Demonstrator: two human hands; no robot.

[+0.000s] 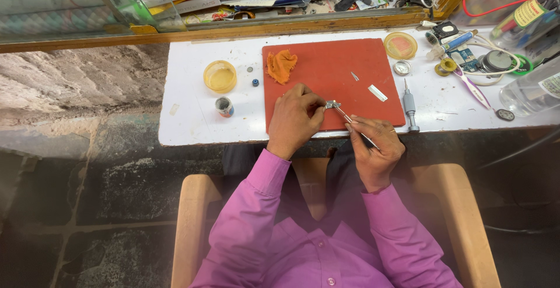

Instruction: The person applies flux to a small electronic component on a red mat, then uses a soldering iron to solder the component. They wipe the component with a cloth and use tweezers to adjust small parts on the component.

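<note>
Pinching small metal part [333, 105] over red mat [326, 66] near edge, left hand [294, 120] grip clenched on it. Thin tool [356, 126] grasped by right hand [376, 148], tip at part. Steady, fine pressure judged needed next. Yellow round lidded tub [220, 76] at 10 o'clock; small labelled pot [224, 106] at 9 on table [192, 124].

bright even daylight | soft shadows | sharp centre | edges warped
</note>
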